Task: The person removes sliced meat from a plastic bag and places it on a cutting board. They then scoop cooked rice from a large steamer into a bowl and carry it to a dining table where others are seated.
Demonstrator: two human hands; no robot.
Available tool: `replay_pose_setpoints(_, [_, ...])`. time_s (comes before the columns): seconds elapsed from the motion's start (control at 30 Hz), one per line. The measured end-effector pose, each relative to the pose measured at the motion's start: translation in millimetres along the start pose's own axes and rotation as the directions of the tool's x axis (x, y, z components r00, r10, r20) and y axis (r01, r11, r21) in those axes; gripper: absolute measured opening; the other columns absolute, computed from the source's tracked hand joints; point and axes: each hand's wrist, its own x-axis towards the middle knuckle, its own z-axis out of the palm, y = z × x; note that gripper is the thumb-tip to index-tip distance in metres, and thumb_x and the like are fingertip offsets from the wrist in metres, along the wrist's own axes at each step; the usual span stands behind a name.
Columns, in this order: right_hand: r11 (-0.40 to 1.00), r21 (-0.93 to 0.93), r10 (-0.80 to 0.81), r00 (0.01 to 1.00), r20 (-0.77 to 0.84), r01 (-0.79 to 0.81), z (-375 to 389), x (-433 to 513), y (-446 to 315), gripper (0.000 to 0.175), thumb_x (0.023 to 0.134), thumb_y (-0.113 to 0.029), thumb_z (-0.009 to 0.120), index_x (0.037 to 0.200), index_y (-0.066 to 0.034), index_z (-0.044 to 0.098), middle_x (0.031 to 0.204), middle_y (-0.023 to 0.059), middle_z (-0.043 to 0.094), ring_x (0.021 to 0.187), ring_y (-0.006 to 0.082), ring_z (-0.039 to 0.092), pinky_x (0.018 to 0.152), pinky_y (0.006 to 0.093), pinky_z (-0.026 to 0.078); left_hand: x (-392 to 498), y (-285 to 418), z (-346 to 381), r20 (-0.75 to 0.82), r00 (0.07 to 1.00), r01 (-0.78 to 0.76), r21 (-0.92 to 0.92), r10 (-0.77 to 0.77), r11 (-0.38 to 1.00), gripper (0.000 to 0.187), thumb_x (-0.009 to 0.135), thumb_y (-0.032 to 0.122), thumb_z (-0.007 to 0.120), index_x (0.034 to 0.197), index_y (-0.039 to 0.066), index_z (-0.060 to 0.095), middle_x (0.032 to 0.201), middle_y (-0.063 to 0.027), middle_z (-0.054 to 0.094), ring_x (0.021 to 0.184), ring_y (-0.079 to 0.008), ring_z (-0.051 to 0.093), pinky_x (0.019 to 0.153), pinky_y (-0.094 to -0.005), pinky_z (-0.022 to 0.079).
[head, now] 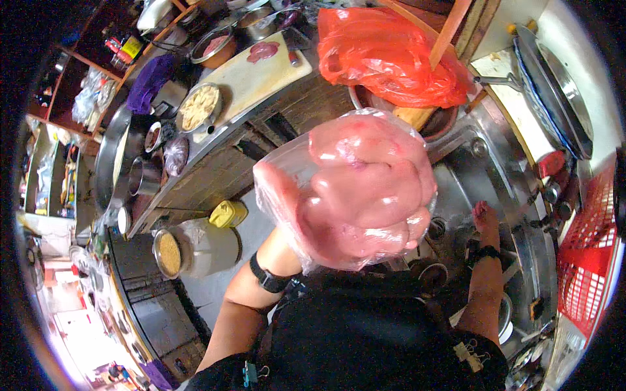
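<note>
Close before me is a clear plastic bag of raw pink meat (367, 188), raised high and filling the middle of the view. My left hand (289, 243) carries it from the lower left; the bag hides its fingers, and only the wrist and hand's base show. My right hand (485, 218) is stretched down to the right, over the stainless steel sink (452, 183). Something reddish shows at its fingertips, too small to tell whether it is meat or the fingers themselves.
A cutting board (254, 80) with a piece of meat and a bowl of pale slices (199, 107) are on the far counter. A red plastic bag (386, 54) lies beyond the sink. A grain-topped bin (210, 249) and yellow jug (229, 214) stand left. A red basket (584, 264) is at right.
</note>
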Motion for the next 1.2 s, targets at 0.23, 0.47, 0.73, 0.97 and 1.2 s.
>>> replay_pose_setpoints(0.23, [0.983, -0.170, 0.057, 0.994, -0.098, -0.073, -1, -12, 36, 0.049, 0.087, -0.032, 0.070, 0.129, -0.0116, 0.055, 0.129, 0.0099, 0.057, 0.116, 0.0296, 0.055, 0.087, 0.0430, 0.051, 17, 3, -2, -0.016, 0.995, 0.095, -0.040, -0.096, 0.995, 0.142, 0.056, 0.105, 0.026, 0.153, 0.001, 0.028, 0.156, -0.0168, 0.032, 0.143, -0.0345, 0.034, 0.119, -0.0509, 0.026])
replay_pose_setpoints(0.47, [0.731, -0.633, 0.136, 0.855, 0.501, 0.255, -30, -75, -45, 0.066, 0.083, -0.037, 0.073, 0.142, -0.0172, 0.050, 0.145, 0.0088, 0.050, 0.130, 0.0295, 0.049, 0.096, 0.0449, 0.050, 22, 1, -3, -0.041, 0.994, 0.106, 0.078, -0.103, 0.991, 0.126, 0.048, 0.100, 0.054, 0.138, 0.011, 0.045, 0.133, -0.0155, 0.052, 0.117, -0.0369, 0.052, 0.095, -0.0501, 0.048])
replay_pose_setpoints(0.73, [0.884, -0.220, -0.461, 0.845, -0.272, 0.412, -171, -102, -388, 0.036, 0.082, -0.009, 0.071, 0.117, -0.0097, 0.068, 0.110, 0.0132, 0.067, 0.104, 0.0342, 0.063, 0.093, 0.0446, 0.048, 32, -15, -6, 0.443, 0.895, -0.008, -0.081, 0.043, 0.997, 0.118, 0.072, 0.094, 0.032, 0.148, 0.003, 0.034, 0.146, -0.0105, 0.043, 0.136, -0.0269, 0.042, 0.115, -0.0422, 0.034])
replay_pose_setpoints(0.97, [0.562, -0.023, -0.822, 0.555, -0.127, 0.827, -155, -110, -511, 0.036, 0.068, -0.016, 0.082, 0.104, -0.0096, 0.075, 0.088, 0.0020, 0.056, 0.075, 0.0209, 0.053, 0.072, 0.0352, 0.042, 1, -9, 8, 0.070, 0.991, -0.114, 0.036, 0.111, 0.993, 0.124, 0.069, 0.098, 0.028, 0.142, -0.001, 0.042, 0.137, -0.0144, 0.052, 0.130, -0.0269, 0.047, 0.110, -0.0385, 0.040])
replay_pose_setpoints(1.2, [0.447, 0.045, -0.886, 0.449, -0.117, 0.893, -132, -106, -527, 0.019, 0.073, -0.006, 0.077, 0.091, -0.0086, 0.071, 0.079, 0.0014, 0.053, 0.074, 0.0220, 0.051, 0.066, 0.0367, 0.038, -10, -5, -8, 0.146, 0.961, -0.277, 0.533, 0.235, 0.800, 0.111, 0.081, 0.090, 0.021, 0.135, -0.002, 0.052, 0.132, -0.0144, 0.056, 0.123, -0.0275, 0.053, 0.106, -0.0387, 0.042])
